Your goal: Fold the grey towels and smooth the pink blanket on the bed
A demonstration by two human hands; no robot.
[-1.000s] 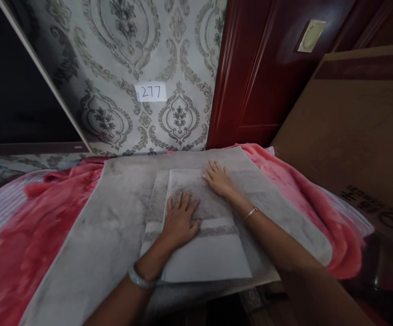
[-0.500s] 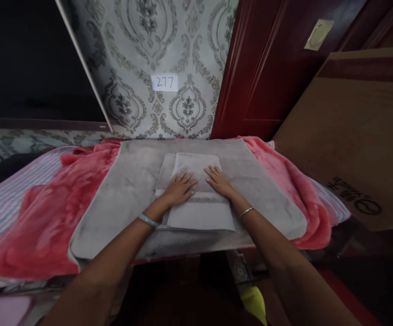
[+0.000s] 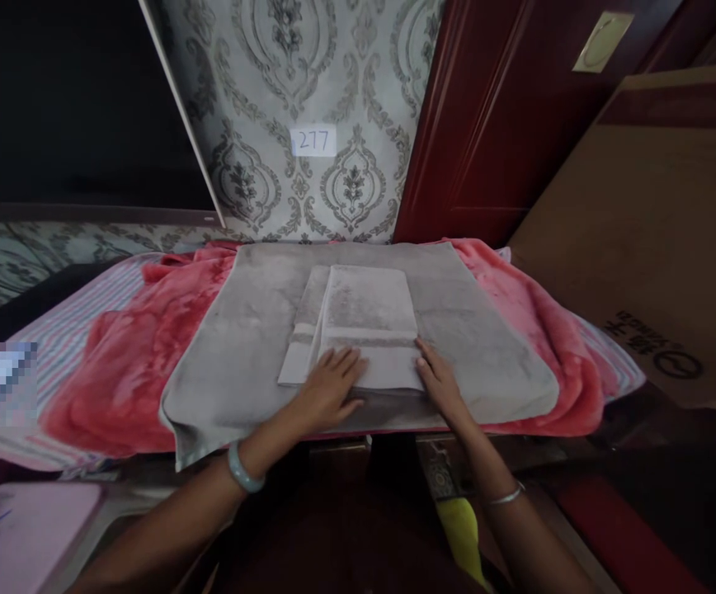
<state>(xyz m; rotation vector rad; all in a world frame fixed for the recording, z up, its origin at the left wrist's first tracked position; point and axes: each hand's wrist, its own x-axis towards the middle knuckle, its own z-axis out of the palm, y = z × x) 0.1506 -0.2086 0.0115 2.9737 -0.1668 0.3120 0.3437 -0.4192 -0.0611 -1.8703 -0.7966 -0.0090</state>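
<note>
Under left fingers; folded cloth

The far wall, ornately papered in grey, bears a label reading 277. A dark screen stands left; dark-red panelling and a large cardboard box stand right. The light is dim.

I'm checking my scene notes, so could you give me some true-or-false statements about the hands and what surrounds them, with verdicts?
1. The left hand rests on the folded cloth. True.
2. The right hand is at the folded cloth's far edge. False: it is at the right edge.
3. The folded cloth lies on a grey sheet. True.
4. The wall card reads 277. True.
5. The cardboard box stands left of the sheet. False: it stands right.
</note>
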